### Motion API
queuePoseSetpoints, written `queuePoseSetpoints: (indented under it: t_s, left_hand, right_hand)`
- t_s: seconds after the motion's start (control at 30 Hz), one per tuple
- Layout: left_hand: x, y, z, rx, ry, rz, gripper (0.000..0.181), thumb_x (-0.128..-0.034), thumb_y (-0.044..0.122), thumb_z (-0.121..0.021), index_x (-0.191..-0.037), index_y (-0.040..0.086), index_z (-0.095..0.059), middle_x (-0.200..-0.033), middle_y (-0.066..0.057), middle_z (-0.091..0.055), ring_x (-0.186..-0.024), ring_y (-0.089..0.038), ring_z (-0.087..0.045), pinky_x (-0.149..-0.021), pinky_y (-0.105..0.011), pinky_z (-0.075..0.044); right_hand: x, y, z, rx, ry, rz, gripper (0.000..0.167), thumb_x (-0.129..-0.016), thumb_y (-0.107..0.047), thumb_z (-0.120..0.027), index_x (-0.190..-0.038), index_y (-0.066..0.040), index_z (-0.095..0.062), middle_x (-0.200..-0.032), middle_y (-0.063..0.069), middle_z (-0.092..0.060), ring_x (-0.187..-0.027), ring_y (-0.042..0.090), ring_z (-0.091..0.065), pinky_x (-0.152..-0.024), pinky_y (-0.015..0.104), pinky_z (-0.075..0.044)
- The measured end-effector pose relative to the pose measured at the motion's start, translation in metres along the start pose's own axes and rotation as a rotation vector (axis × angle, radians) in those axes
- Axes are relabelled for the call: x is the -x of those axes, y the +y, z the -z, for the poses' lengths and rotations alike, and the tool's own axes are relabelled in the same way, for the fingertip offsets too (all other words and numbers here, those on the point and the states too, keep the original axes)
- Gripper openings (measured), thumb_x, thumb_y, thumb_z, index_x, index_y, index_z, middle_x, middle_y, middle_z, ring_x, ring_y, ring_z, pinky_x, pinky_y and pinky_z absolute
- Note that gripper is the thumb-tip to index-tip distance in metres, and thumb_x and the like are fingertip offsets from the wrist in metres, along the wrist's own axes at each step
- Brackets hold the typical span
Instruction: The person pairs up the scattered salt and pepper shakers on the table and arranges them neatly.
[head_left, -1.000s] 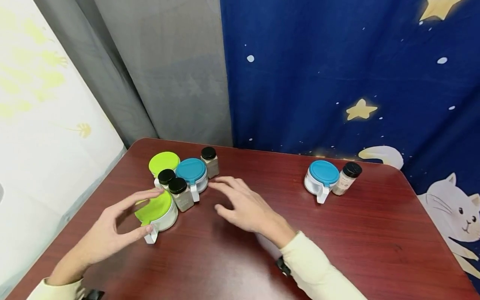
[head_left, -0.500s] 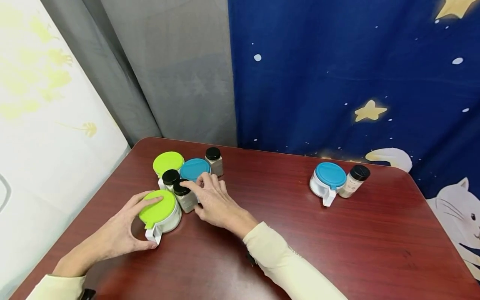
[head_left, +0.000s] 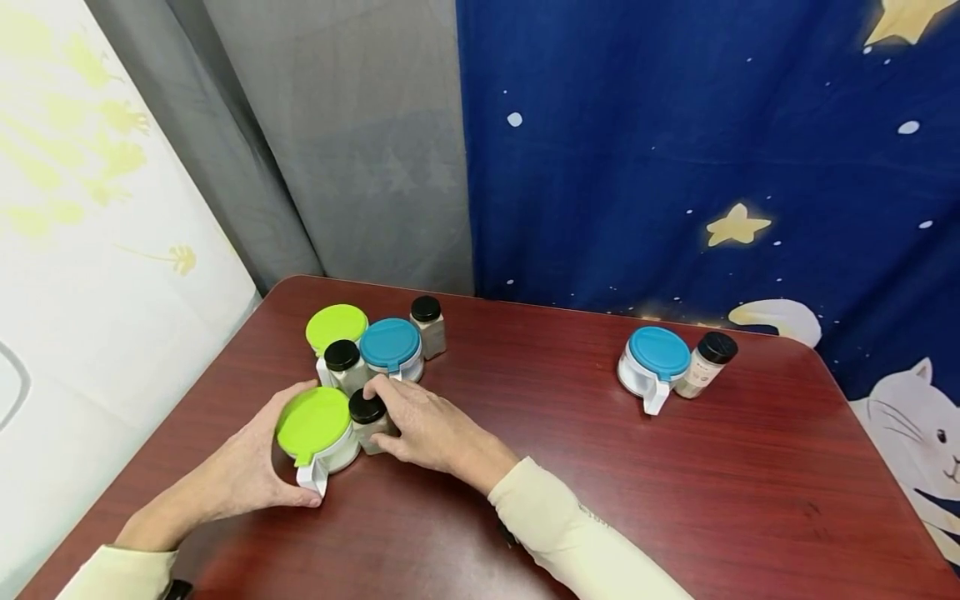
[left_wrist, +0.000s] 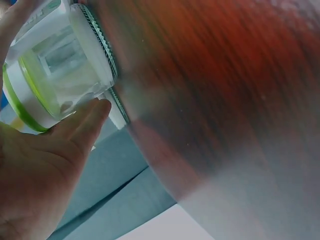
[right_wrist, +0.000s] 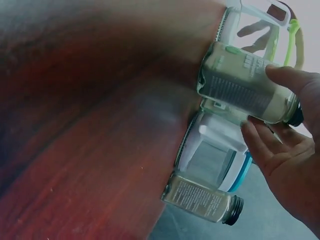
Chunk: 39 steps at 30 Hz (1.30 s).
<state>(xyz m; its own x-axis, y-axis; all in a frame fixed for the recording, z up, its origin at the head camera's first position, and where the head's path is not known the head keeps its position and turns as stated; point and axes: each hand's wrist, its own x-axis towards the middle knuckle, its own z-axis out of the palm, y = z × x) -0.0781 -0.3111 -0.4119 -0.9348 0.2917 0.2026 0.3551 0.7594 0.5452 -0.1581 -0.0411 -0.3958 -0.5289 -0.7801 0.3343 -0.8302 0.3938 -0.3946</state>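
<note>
My left hand (head_left: 238,468) curves around the front green-lidded jar (head_left: 313,423), thumb by its white handle and fingers along the far side. In the left wrist view, the hand (left_wrist: 47,162) lies against that clear jar (left_wrist: 75,70). With thumb and fingers, my right hand (head_left: 438,429) grips a black-capped square jar (head_left: 370,433), close against the green-lidded jar's right side. The right wrist view shows the right hand's (right_wrist: 295,155) thumb on the near face of this jar (right_wrist: 240,82); its contents are pale brown.
Behind the hands stand another green-lidded jar (head_left: 337,325), a blue-lidded jar (head_left: 391,343) and two black-capped jars (head_left: 342,358), (head_left: 427,327). At the table's (head_left: 637,483) far right are a blue-lidded jar (head_left: 658,354) and a black-capped shaker (head_left: 706,367). Curtains hang behind.
My left hand has come down around the green-lidded jar, its fingers now off the lid. My right hand has reached left, taken hold of the black-capped jar and shifted it slightly toward me.
</note>
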Motion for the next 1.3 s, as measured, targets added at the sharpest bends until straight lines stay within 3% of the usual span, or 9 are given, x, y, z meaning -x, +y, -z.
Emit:
queuePoseSetpoints:
  t_s: [0.13, 0.2, 0.33, 0.43, 0.57, 0.8, 1.07, 1.3]
  left_hand:
    - [-0.002, 0.001, 0.001, -0.056, -0.031, 0.058, 0.142, -0.0553, 0.06, -0.096, -0.162, 0.013, -0.015, -0.149, -0.009, -0.042, -0.123, -0.024, -0.049, -0.096, -0.035, -0.045]
    - [-0.003, 0.0, 0.002, -0.053, -0.046, 0.064, 0.141, -0.0556, 0.061, -0.095, -0.16, 0.008, -0.017, -0.145, -0.011, -0.045, -0.12, -0.025, -0.051, -0.094, -0.039, -0.046]
    - [-0.004, -0.002, 0.003, -0.006, -0.043, 0.042, 0.134, -0.0549, 0.056, -0.098, -0.154, 0.005, -0.024, -0.136, -0.006, -0.051, -0.113, -0.017, -0.053, -0.094, -0.021, -0.042]
    - [-0.001, -0.004, 0.003, 0.01, -0.026, 0.028, 0.129, -0.0555, 0.053, -0.099, -0.153, 0.007, -0.027, -0.133, -0.002, -0.053, -0.109, -0.012, -0.053, -0.09, -0.015, -0.039]
    - [0.002, -0.006, 0.003, 0.016, -0.003, 0.034, 0.125, -0.0559, 0.05, -0.1, -0.153, 0.012, -0.03, -0.129, 0.001, -0.054, -0.106, -0.01, -0.054, -0.089, -0.018, -0.04]
    - [0.004, -0.003, -0.001, 0.001, 0.002, 0.076, 0.123, -0.0547, 0.049, -0.1, -0.154, 0.021, -0.034, -0.123, 0.01, -0.057, -0.104, -0.008, -0.055, -0.088, -0.031, -0.047]
    - [0.01, 0.028, -0.005, 0.018, -0.007, 0.078, 0.125, -0.0529, 0.051, -0.1, -0.154, 0.019, -0.034, -0.126, 0.01, -0.056, -0.105, -0.009, -0.056, -0.087, -0.032, -0.049]
    - [0.009, 0.064, -0.028, 0.105, -0.025, 0.13, 0.122, -0.052, 0.055, -0.099, -0.15, 0.025, -0.033, -0.124, 0.016, -0.056, -0.104, -0.008, -0.058, -0.086, -0.037, -0.051]
  right_hand:
    - [0.002, 0.002, 0.0, -0.054, 0.009, -0.015, 0.054, -0.091, -0.019, -0.079, -0.133, -0.012, -0.046, -0.121, 0.001, -0.06, -0.108, 0.007, -0.057, -0.096, 0.016, -0.043]
    - [0.002, 0.003, 0.0, -0.077, 0.021, -0.031, 0.059, -0.091, -0.019, -0.08, -0.138, -0.013, -0.044, -0.126, 0.002, -0.061, -0.109, 0.007, -0.058, -0.096, 0.017, -0.043]
    - [0.003, 0.004, -0.002, -0.14, 0.043, -0.051, 0.075, -0.089, -0.022, -0.083, -0.148, -0.013, -0.037, -0.131, 0.004, -0.06, -0.111, 0.007, -0.058, -0.096, 0.018, -0.044]
    - [0.002, 0.002, -0.004, -0.177, 0.036, -0.061, 0.077, -0.088, -0.025, -0.083, -0.15, -0.013, -0.039, -0.135, 0.004, -0.059, -0.117, 0.006, -0.056, -0.099, 0.018, -0.041]
    - [-0.001, -0.001, -0.006, -0.201, 0.033, -0.083, 0.067, -0.088, -0.025, -0.083, -0.145, -0.013, -0.05, -0.137, 0.0, -0.059, -0.122, 0.004, -0.053, -0.102, 0.018, -0.038]
    - [0.006, -0.009, -0.005, -0.256, 0.085, -0.154, 0.061, -0.085, -0.02, -0.084, -0.14, -0.016, -0.056, -0.13, -0.007, -0.062, -0.111, 0.003, -0.057, -0.097, 0.017, -0.041]
    - [0.036, -0.023, 0.013, -0.283, 0.159, -0.161, 0.062, -0.082, -0.02, -0.088, -0.137, -0.015, -0.06, -0.127, -0.007, -0.063, -0.11, 0.002, -0.057, -0.095, 0.02, -0.045]
    - [0.076, -0.022, 0.029, -0.317, 0.195, -0.198, 0.062, -0.081, -0.016, -0.088, -0.137, -0.016, -0.06, -0.129, -0.006, -0.063, -0.108, 0.002, -0.06, -0.093, 0.026, -0.05]
